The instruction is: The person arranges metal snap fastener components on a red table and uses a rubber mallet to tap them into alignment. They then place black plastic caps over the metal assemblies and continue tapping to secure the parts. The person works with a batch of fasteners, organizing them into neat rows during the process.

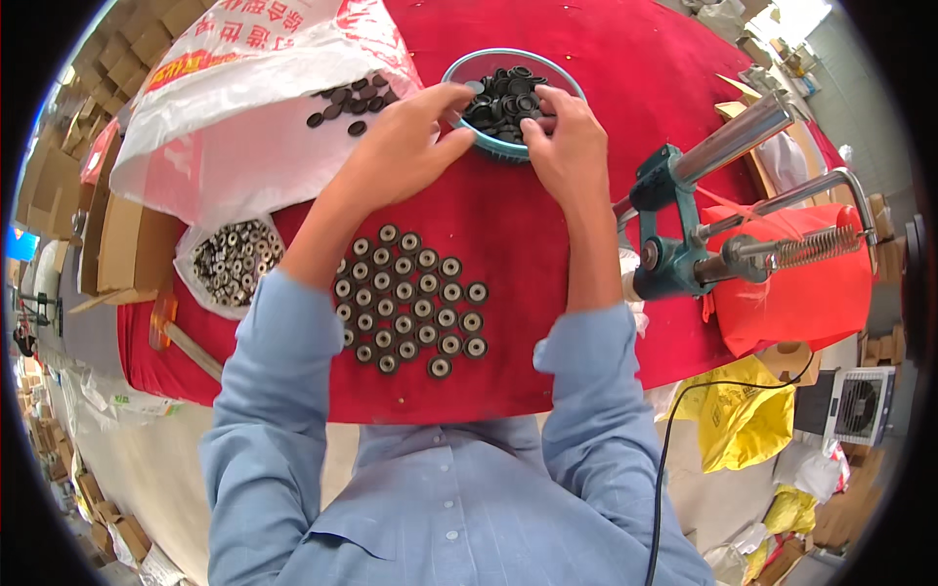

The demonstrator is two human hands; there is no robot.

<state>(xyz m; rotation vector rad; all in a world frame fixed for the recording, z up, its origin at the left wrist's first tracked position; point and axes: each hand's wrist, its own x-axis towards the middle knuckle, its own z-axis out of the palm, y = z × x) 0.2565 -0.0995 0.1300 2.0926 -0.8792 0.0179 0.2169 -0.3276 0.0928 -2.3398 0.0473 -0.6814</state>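
Observation:
A round blue plastic basket (576, 86) full of black round caps (508, 96) stands at the far middle of the table. My left hand (415, 137) is at its left rim, thumb and fingers apart, with the fingertips at the caps. From the right side my right hand (570, 142) reaches over the rim, its thumb and index finger parted among the caps. I see nothing plainly held in either hand. Between my forearms, several black rollers with metal centres (404, 290) lie close together on the red tablecloth (518, 254).
A large white sack (234, 146) lies at the far left, with loose black caps at its mouth. Near it sits a bag of small metal bearings (234, 259). A green hand press (674, 225) with a steel lever stands at right, beside a red bag (801, 293). A hammer (191, 347) lies at left.

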